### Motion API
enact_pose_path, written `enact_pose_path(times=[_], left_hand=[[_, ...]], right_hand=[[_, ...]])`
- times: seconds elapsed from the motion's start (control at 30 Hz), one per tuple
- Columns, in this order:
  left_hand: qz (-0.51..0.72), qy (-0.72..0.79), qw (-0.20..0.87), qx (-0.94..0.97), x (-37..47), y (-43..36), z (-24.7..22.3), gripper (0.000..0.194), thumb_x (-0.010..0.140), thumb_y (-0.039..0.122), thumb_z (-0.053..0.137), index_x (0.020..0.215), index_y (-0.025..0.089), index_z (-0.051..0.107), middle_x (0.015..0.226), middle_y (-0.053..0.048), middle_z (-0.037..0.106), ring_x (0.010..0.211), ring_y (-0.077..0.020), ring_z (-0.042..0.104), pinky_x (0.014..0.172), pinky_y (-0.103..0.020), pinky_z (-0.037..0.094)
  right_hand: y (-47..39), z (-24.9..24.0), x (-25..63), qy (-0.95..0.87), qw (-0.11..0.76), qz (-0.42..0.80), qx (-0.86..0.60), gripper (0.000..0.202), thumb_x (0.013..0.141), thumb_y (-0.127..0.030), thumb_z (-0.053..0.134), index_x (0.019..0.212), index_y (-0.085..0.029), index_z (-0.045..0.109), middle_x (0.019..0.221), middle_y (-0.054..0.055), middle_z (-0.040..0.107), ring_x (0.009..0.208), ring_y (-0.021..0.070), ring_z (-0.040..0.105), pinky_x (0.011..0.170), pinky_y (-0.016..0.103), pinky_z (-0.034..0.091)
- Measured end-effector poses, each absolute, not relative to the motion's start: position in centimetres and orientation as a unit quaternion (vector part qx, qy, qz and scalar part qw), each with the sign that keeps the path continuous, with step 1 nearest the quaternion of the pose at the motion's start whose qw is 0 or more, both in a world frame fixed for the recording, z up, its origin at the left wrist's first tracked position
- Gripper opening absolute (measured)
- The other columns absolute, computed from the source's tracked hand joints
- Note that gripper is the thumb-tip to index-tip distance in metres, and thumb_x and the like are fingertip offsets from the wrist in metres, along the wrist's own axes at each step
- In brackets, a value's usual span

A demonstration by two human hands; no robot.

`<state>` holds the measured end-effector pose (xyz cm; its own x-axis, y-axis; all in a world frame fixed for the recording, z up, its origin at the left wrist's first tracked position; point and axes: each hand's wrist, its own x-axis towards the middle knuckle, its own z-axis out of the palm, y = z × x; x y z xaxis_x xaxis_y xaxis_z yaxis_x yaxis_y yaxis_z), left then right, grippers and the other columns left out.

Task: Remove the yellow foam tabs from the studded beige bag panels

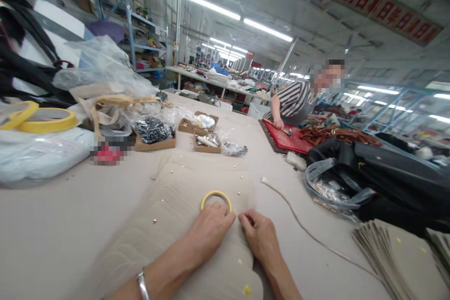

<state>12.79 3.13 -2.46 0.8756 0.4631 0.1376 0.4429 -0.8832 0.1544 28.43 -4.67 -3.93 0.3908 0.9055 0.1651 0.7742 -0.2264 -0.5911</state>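
Note:
My left hand (211, 227) is closed around a roll of yellow tape (215, 193), which stands up over the beige panels. Just to its right my right hand (260, 235) is pinched shut, its fingertips close to my left thumb; whatever sits in the pinch is too small to make out. Both hands are over overlapping beige panels (140, 243) spread across the table. Small metal studs (154, 221) dot these panels. Bits of yellow tape (247, 289) stick to their lower right part.
Small cardboard boxes (154, 144) of hardware stand behind the panels. Larger yellow tape rolls (49, 119) lie at left on plastic-wrapped goods. A pale cord (298, 218), black bags (379, 178) and stacked beige pieces (404, 253) are at right. Across the table, a co-worker (293, 98) works on a red piece (281, 136).

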Motion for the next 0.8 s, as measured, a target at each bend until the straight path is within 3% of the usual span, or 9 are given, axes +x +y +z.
enact_pose_path(times=[0.4,0.6,0.7,0.8], left_hand=[[0.162,0.256,0.096,0.948,11.7,5.0,-1.7,0.015,0.094,0.014,0.042,0.092,0.018,0.056,0.089,-0.004,0.060,0.081,-0.0179,0.056,0.068,-0.028,0.044],[0.211,0.195,0.158,0.945,11.5,4.8,-2.0,0.019,0.096,0.020,0.046,0.113,0.021,0.053,0.095,-0.004,0.067,0.088,-0.0157,0.063,0.075,-0.025,0.049],[0.237,0.177,0.173,0.939,11.5,4.4,-2.3,0.035,0.094,0.019,0.048,0.129,0.019,0.042,0.103,-0.006,0.069,0.095,-0.0167,0.065,0.080,-0.027,0.052],[0.226,0.183,0.177,0.940,11.4,4.0,-2.3,0.036,0.095,0.021,0.048,0.130,0.016,0.040,0.101,-0.007,0.070,0.092,-0.0185,0.067,0.076,-0.029,0.054]], right_hand=[[-5.9,-2.1,29.3,-0.611,0.273,0.240,-0.703,0.022,0.080,-0.027,0.057,0.064,-0.019,0.069,0.062,-0.001,0.067,0.059,0.0145,0.058,0.055,0.022,0.039],[-5.3,-3.1,29.4,-0.503,0.455,0.246,-0.692,0.028,0.082,-0.039,0.061,0.093,-0.017,0.073,0.073,0.003,0.071,0.062,0.0172,0.061,0.057,0.026,0.048],[-5.2,-3.1,28.5,-0.550,0.478,0.216,-0.651,0.026,0.083,-0.034,0.062,0.100,-0.019,0.072,0.094,0.007,0.073,0.081,0.0202,0.066,0.072,0.030,0.052],[-5.1,-2.8,27.6,-0.617,0.462,0.154,-0.618,0.021,0.086,-0.028,0.058,0.102,-0.021,0.070,0.095,0.007,0.072,0.083,0.0191,0.066,0.073,0.029,0.052]])
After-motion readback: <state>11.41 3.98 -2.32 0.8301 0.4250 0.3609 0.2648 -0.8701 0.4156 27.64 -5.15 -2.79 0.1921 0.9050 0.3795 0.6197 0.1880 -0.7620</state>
